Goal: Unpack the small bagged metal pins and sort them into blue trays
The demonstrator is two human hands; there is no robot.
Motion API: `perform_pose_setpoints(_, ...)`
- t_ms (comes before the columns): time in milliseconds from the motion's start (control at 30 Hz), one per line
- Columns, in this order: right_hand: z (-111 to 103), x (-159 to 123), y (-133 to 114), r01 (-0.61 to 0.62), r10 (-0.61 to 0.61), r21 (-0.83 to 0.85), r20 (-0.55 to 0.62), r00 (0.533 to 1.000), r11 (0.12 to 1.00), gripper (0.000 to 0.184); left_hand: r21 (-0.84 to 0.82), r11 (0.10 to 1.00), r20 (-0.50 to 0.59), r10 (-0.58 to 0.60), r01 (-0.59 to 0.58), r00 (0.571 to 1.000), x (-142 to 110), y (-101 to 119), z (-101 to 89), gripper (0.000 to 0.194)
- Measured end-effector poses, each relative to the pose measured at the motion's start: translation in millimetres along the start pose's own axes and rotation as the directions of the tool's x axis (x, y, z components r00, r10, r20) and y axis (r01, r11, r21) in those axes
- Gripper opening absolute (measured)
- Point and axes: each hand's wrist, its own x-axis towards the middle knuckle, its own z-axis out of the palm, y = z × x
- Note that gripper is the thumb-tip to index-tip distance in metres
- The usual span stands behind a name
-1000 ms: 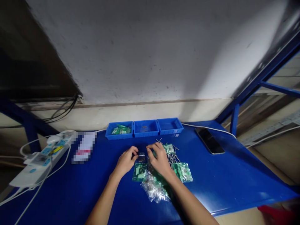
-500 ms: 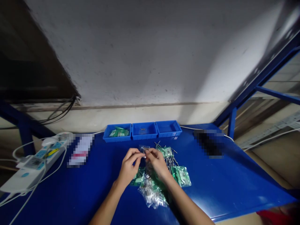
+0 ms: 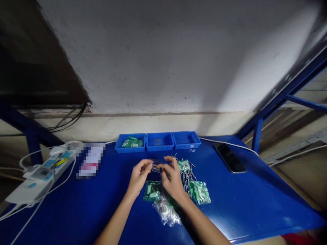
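A small clear plastic bag (image 3: 155, 164) is held above the table between my two hands. My left hand (image 3: 140, 175) pinches its left end between thumb and fingers. At its right end is my right hand (image 3: 173, 178), the index fingertip against the plastic and the other fingers slightly spread; the thumb's grip is partly hidden. Below my hands lie a green packet (image 3: 152, 191) and a heap of clear bags (image 3: 167, 211). Right of my right hand are loose metal rods (image 3: 187, 178), a green packet (image 3: 184, 165) and another green packet (image 3: 200, 192).
Three blue bins stand at the back: a left bin (image 3: 130, 149) with green packets, a middle bin (image 3: 160, 148) with small metal pieces, and a right bin (image 3: 186, 146). A phone (image 3: 230, 157) lies right; a power strip (image 3: 38, 177) with white cables lies left, beside a blurred white item (image 3: 91, 160).
My right hand's fingers have spread apart a little at the bag, which now shows more between my hands. My left hand keeps its pinch. The view has shifted slightly.
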Motion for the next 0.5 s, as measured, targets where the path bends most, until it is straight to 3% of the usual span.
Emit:
perform_pose_setpoints(100, -0.9, 3.6, 0.1, -0.14, 0.139, 0.129, 0.016, 0.99, 0.982, 0.02, 0.158, 0.963, -0.042, 0.225, -0.216, 0.973, -1.5, 0.3, -0.5, 0.019)
perform_pose_setpoints(200, -0.6, 6.9, 2.4, -0.362, 0.337, 0.357, 0.132, 0.932, 0.861, 0.032, 0.304, 0.851, 0.055, 0.434, -0.429, 0.899, -4.5, -0.3, 0.0, 0.017)
perform_pose_setpoints(267, 0.4, 8.1, 4.6, -0.438, 0.412, 0.455, 0.161, 0.897, 0.775, 0.032, 0.357, 0.783, 0.136, 0.496, -0.509, 0.858, -6.5, 0.3, 0.9, 0.02)
perform_pose_setpoints(333, 0.6, 8.8, 6.1, -0.426, 0.421, 0.48, 0.125, 0.898, 0.767, 0.028, 0.376, 0.769, 0.189, 0.482, -0.516, 0.856, -7.8, 3.0, 1.5, 0.02)
perform_pose_setpoints(400, -1.1, 9.2, 5.9, -0.358, 0.375, 0.431, 0.048, 0.926, 0.828, 0.025, 0.351, 0.815, 0.226, 0.404, -0.461, 0.886, -7.9, 7.2, 1.2, 0.019)
perform_pose_setpoints(500, -5.5, 9.1, 2.4, -0.209, 0.218, 0.234, -0.012, 0.976, 0.949, 0.021, 0.225, 0.939, 0.27, 0.196, -0.259, 0.943, -5.7, 11.4, -0.3, 0.028)
